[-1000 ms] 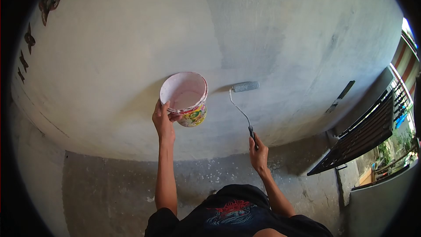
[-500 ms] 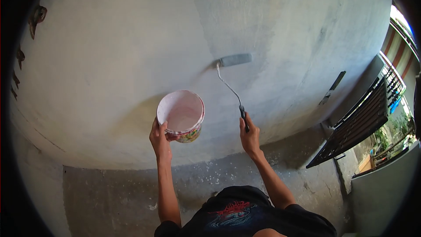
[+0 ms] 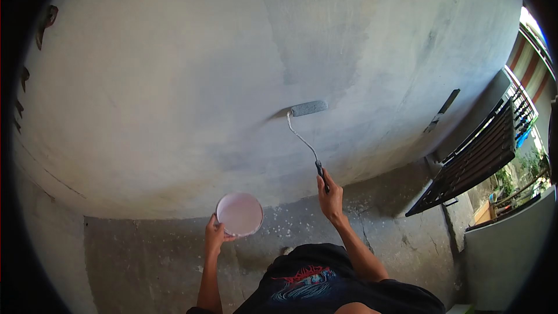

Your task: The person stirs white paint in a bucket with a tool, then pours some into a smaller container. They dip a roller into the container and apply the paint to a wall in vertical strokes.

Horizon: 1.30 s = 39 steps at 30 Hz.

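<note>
Paint roller, one in number, has its grey sleeve at the pale wall, just below one darker patch; whether it touches, I cannot tell. Two hands are visible. Fingers of the right hand are closed around the one black handle. Fingers of the left hand pinch one bucket at its side, above the floor. One dark gate stands at the right.

The base of the bucket and part of the roller handle are hidden.
</note>
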Available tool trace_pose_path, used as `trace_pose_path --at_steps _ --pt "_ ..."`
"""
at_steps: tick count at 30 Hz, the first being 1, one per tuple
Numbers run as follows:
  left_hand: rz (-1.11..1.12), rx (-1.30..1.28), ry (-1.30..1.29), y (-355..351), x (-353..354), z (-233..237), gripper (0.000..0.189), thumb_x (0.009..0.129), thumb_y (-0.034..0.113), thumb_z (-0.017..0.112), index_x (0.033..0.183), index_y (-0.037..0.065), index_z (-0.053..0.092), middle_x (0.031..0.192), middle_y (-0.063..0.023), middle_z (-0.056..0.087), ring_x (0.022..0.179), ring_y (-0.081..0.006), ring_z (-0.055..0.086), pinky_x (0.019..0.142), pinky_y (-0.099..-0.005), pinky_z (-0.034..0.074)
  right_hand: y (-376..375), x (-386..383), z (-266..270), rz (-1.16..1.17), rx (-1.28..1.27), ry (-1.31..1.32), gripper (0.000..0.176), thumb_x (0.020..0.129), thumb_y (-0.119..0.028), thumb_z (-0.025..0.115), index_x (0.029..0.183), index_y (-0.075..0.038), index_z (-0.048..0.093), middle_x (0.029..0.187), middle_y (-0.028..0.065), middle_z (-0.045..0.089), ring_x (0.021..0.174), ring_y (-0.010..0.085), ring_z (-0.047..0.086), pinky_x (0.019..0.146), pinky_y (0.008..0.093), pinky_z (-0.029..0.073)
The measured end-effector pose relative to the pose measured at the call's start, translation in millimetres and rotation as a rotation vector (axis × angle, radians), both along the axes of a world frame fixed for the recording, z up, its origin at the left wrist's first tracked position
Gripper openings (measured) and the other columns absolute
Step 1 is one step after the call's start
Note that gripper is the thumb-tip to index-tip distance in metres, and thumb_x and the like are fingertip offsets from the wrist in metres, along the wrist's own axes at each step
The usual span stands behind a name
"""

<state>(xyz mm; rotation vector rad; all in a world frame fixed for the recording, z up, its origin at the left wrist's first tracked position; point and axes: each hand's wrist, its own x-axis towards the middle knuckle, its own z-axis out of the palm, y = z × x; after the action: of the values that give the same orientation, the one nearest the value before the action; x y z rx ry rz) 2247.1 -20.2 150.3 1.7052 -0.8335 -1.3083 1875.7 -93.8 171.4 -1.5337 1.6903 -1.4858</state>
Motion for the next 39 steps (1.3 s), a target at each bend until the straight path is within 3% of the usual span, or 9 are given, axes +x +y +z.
trace_pose_path --at_steps 5,7,9,19,21,28,34,36,39 --pt "-0.060 -0.149 -0.562 66 98 -161 0.052 0.082 0.009 0.057 0.133 0.000 0.049 0.086 -0.0181 0.065 0.077 -0.0261 0.070 0.057 -0.0368 0.061 0 11 27 0.021 -0.011 -0.042 0.034 0.098 -0.014 0.055 0.127 0.003 0.056 0.063 0.0074 0.046 0.058 0.0076 0.040 0.050 0.0256 0.038" --pt "-0.183 -0.287 -0.815 79 101 -152 0.051 0.080 0.010 0.058 0.130 -0.001 0.052 0.083 -0.0196 0.067 0.073 -0.0261 0.071 0.054 -0.0363 0.060 -8 13 30 0.030 -0.038 -0.046 0.034 0.098 -0.014 0.055 0.127 0.003 0.056 0.063 0.0076 0.045 0.057 0.0079 0.040 0.050 0.0254 0.038" --pt "0.006 0.259 -0.526 107 69 -85 0.048 0.079 0.010 0.057 0.125 -0.002 0.054 0.085 -0.0230 0.068 0.066 -0.0305 0.070 0.050 -0.0385 0.060 -13 14 32 0.040 -0.060 -0.048 0.034 0.098 -0.014 0.055 0.128 0.003 0.055 0.063 0.0078 0.045 0.056 0.0082 0.041 0.050 0.0251 0.037" --pt "0.470 0.487 -0.291 206 89 -134 0.035 0.081 0.011 0.061 0.111 -0.004 0.055 0.091 -0.0234 0.061 0.070 -0.0352 0.069 0.056 -0.0477 0.061 -29 33 39 0.046 -0.168 -0.029 0.029 0.098 -0.015 0.055 0.121 0.003 0.055 0.061 0.0094 0.046 0.052 0.0108 0.040 0.048 0.0266 0.035" --pt "0.414 0.595 0.049 221 109 -160 0.030 0.083 0.014 0.062 0.107 -0.003 0.054 0.094 -0.0218 0.056 0.075 -0.0363 0.066 0.064 -0.0496 0.060 -32 34 40 0.042 -0.143 -0.029 0.027 0.098 -0.017 0.055 0.117 0.003 0.055 0.061 0.0094 0.047 0.051 0.0113 0.040 0.048 0.0268 0.035" --pt "0.650 0.541 0.338 249 92 -198 0.026 0.083 0.019 0.059 0.100 0.000 0.053 0.096 -0.0151 0.051 0.081 -0.0290 0.055 0.081 -0.0531 0.053 -51 33 18 0.187 0.201 -0.230 0.030 0.101 -0.028 0.049 0.093 0.001 0.049 0.060 0.0133 0.047 0.051 0.0167 0.040 0.049 0.0363 0.035" --pt "0.743 0.495 0.184 240 46 -197 0.030 0.084 0.021 0.055 0.106 0.003 0.048 0.091 -0.0136 0.048 0.076 -0.0264 0.052 0.075 -0.0500 0.049 -44 31 -43 0.135 0.278 -0.153 0.038 0.101 -0.036 0.047 0.090 0.000 0.047 0.058 0.0143 0.045 0.051 0.0212 0.041 0.051 0.0397 0.035" --pt "0.813 0.441 0.019 227 28 -190 0.027 0.083 0.024 0.057 0.096 0.008 0.040 0.085 -0.0124 0.054 0.071 -0.0246 0.056 0.065 -0.0492 0.049 -34 31 -67 0.127 0.313 -0.154 0.040 0.101 -0.038 0.047 0.090 0.001 0.047 0.058 0.0144 0.045 0.051 0.0221 0.041 0.051 0.0405 0.036" --pt "0.816 0.300 0.069 215 11 -191 0.024 0.084 0.024 0.055 0.097 0.008 0.041 0.078 -0.0109 0.057 0.067 -0.0228 0.059 0.061 -0.0447 0.048 -21 25 -83 0.110 0.354 -0.128 0.045 0.100 -0.042 0.046 0.083 -0.001 0.050 0.056 0.0082 0.047 0.050 0.0144 0.044 0.048 0.0341 0.038"
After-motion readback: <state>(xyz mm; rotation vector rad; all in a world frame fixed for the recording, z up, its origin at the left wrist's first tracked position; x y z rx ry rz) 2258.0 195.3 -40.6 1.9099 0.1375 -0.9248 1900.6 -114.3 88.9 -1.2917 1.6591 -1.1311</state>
